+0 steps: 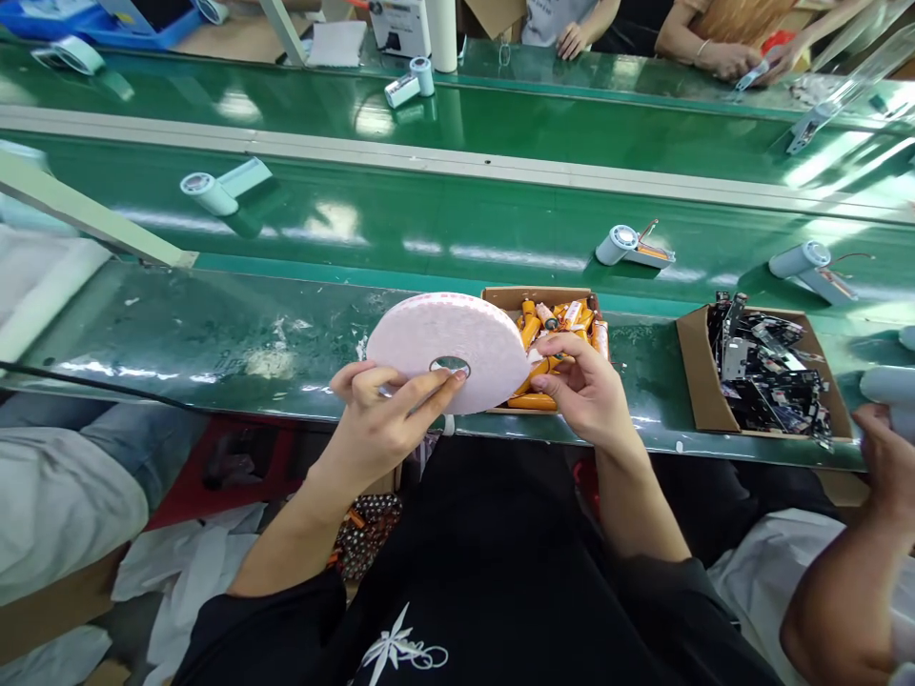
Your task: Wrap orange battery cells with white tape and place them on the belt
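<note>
My left hand [390, 410] grips a large, flat roll of white tape [450, 329], its fingers across the face near the centre hole and others at its left edge. The roll is tilted above the bench's front edge. At its right rim my right hand [579, 386] pinches a small white piece, apparently the tape's end. Behind that hand stands a cardboard box [493, 293] full of orange battery cells [530, 333], some with white labels. The roll and my right hand hide part of this box.
Right of me, a second cardboard box [693, 372] holds black circuit parts. Pale blue device housings [211, 193] lie on the green conveyor [443, 205], some with wires [636, 246]. A co-worker's hand [890, 448] shows at right; other people work across the line. A metal post [92, 214] slants in at left.
</note>
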A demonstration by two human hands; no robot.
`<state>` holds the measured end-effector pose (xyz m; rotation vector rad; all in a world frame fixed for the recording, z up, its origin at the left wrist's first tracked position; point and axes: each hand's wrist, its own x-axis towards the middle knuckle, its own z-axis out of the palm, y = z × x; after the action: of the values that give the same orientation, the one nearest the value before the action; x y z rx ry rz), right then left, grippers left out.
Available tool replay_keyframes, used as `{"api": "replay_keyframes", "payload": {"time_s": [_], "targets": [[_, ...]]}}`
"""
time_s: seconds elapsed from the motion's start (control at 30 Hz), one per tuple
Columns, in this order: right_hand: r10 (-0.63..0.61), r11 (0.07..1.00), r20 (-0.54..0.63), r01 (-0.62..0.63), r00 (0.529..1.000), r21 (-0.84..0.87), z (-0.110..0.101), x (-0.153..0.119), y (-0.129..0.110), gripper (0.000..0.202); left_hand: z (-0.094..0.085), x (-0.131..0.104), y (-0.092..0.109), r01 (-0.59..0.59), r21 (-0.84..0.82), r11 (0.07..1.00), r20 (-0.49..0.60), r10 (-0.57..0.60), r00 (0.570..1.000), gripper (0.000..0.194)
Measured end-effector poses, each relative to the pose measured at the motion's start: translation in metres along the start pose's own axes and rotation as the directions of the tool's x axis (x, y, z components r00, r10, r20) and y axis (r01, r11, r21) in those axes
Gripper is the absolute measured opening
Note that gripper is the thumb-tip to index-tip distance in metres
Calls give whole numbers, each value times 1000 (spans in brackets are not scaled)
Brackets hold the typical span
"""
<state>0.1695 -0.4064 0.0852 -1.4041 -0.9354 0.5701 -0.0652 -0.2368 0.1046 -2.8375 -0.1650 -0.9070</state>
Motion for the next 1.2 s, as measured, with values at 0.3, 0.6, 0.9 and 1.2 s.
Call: {"api": "replay_keyframes", "payload": {"time_s": [0.3,0.6,0.9,1.2], "targets": [[-54,998,-357,64,932,17,25,-5,0,65,8,-1,23,116,126,985,-154,-96,983,79],[93,893,-586,192,805,406,70,-9,-1,52,36,2,58,251,114,961,-336,-200,920,69],[-388,833,-691,553,610,20,-82,53,-46,31,31,-62,16,463,57,884,11,-465,885,54],[140,989,-671,-75,729,124,-66,18,18,37,45,-85,-138,674,-244,697,385,-569,727,69]]}}
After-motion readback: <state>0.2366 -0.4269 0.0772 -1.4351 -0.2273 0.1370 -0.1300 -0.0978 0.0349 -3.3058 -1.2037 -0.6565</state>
